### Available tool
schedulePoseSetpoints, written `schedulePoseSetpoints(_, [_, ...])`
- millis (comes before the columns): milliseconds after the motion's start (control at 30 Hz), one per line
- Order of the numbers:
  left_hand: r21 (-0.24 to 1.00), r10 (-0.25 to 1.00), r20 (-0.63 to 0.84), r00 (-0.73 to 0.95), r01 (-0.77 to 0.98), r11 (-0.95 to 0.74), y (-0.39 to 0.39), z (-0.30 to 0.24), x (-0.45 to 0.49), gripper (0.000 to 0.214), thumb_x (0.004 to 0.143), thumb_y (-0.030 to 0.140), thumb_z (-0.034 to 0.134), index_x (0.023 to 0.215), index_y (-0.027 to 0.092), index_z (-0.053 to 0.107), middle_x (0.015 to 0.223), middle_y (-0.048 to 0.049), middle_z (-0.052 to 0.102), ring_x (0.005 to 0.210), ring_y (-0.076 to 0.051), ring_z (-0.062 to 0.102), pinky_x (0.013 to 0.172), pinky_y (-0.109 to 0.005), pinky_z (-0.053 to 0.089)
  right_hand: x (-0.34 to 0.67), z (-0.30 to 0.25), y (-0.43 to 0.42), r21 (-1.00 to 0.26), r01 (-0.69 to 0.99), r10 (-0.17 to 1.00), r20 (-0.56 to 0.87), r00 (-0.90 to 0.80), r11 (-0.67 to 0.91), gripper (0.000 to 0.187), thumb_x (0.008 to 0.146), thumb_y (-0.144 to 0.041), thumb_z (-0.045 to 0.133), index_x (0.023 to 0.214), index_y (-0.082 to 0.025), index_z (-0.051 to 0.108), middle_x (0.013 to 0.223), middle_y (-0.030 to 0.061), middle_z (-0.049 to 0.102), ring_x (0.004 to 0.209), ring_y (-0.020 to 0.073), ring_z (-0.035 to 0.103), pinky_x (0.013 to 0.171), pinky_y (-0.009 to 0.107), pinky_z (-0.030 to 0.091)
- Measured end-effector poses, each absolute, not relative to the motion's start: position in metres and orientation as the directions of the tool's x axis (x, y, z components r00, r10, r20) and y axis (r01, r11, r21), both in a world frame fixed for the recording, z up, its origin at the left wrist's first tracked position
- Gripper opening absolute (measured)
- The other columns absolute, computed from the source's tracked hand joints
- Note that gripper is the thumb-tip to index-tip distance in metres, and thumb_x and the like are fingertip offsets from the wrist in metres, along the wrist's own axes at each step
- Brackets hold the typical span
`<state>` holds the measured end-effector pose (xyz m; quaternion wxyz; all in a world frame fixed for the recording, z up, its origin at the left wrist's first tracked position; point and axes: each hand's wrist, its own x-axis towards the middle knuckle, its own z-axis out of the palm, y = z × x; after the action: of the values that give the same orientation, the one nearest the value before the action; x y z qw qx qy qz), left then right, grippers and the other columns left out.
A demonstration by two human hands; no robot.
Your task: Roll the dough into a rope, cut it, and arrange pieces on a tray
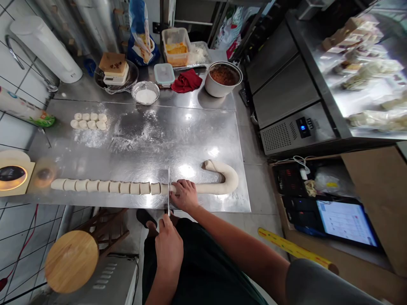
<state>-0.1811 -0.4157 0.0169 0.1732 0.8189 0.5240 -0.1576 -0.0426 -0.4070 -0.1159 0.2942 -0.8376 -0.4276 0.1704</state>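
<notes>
Eight floured dough rounds (pixel 89 121) sit near the far left corner of a stainless steel table (pixel 178 144) dusted with flour, in a kitchen with white wall tiles (pixel 19 135) along the table's left side and a steel undercounter refrigerator (pixel 286 101) off its right side. A long dough rope (pixel 216 186) lies along the table's near edge, its long axis running side to side before its right end bends back in a hook toward the far edge. Ten or so cut pieces (pixel 114 187) stand in a row, continuing that line to the left. The person's right hand (pixel 185 195) is closed over the rope, pressing it down by the cut end. The left hand (pixel 167 250) grips the handle of a kitchen knife (pixel 168 186), its blade upright on the dough just beside the right hand. A steel bowl of flour (pixel 145 93) and a white pot of brown filling (pixel 223 79) stand beyond the table's far edge.
</notes>
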Motion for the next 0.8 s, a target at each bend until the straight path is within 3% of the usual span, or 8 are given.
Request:
schedulePoseSetpoints(233, [0.090,0.787,-0.481,0.386,0.915,-0.394,-0.420,0.002,-0.180,0.031,0.103,0.012,0.033,0.130,0.013,0.049,0.110,-0.0115,0.067,0.084,-0.022,0.074,0.064,-0.032,0.047,-0.044,-0.116,-0.410,-0.634,0.632,0.828,-0.024,0.561,-0.446,0.033,0.096,-0.039,0.065,0.127,-0.028,0.070,0.120,0.0077,0.066,0.115,0.0273,0.055,0.104,0.045,0.037])
schedulePoseSetpoints(433, [0.049,0.821,-0.459,0.341,0.932,-0.359,-0.412,-0.028,-0.168,0.039,0.103,0.021,0.044,0.140,0.009,0.044,0.120,-0.0154,0.067,0.087,-0.023,0.075,0.070,-0.032,0.051,-0.046,-0.121,-0.415,-0.640,0.645,0.845,-0.014,0.534,-0.418,0.042,0.096,-0.037,0.064,0.136,-0.025,0.065,0.125,0.0094,0.065,0.118,0.0279,0.055,0.108,0.045,0.038])
schedulePoseSetpoints(533, [0.095,0.812,-0.451,0.371,0.924,-0.370,-0.413,-0.015,-0.171,0.033,0.105,0.021,0.037,0.135,0.011,0.048,0.119,-0.0136,0.068,0.086,-0.020,0.074,0.065,-0.030,0.047,-0.032,-0.118,-0.426,-0.678,0.639,0.867,0.007,0.499,-0.363,0.048,0.093,-0.035,0.066,0.139,-0.022,0.061,0.129,0.0100,0.065,0.121,0.0277,0.055,0.110,0.044,0.040])
schedulePoseSetpoints(633, [0.102,0.817,-0.430,0.385,0.919,-0.380,-0.423,0.007,-0.172,0.028,0.106,0.020,0.032,0.127,0.015,0.051,0.114,-0.0108,0.068,0.079,-0.018,0.071,0.059,-0.030,0.040,-0.011,-0.117,-0.442,-0.679,0.637,0.863,0.010,0.505,-0.365,0.043,0.090,-0.035,0.068,0.131,-0.022,0.064,0.126,0.0094,0.067,0.120,0.0276,0.056,0.112,0.045,0.039])
schedulePoseSetpoints(800, [0.111,0.825,-0.406,0.394,0.917,-0.384,-0.449,0.020,-0.152,0.023,0.105,0.017,0.035,0.122,0.017,0.051,0.112,-0.0094,0.067,0.076,-0.017,0.069,0.057,-0.029,0.037,0.003,-0.127,-0.456,-0.666,0.633,0.860,-0.026,0.509,-0.394,0.038,0.091,-0.037,0.069,0.126,-0.024,0.068,0.121,0.0080,0.068,0.114,0.0268,0.059,0.102,0.043,0.041])
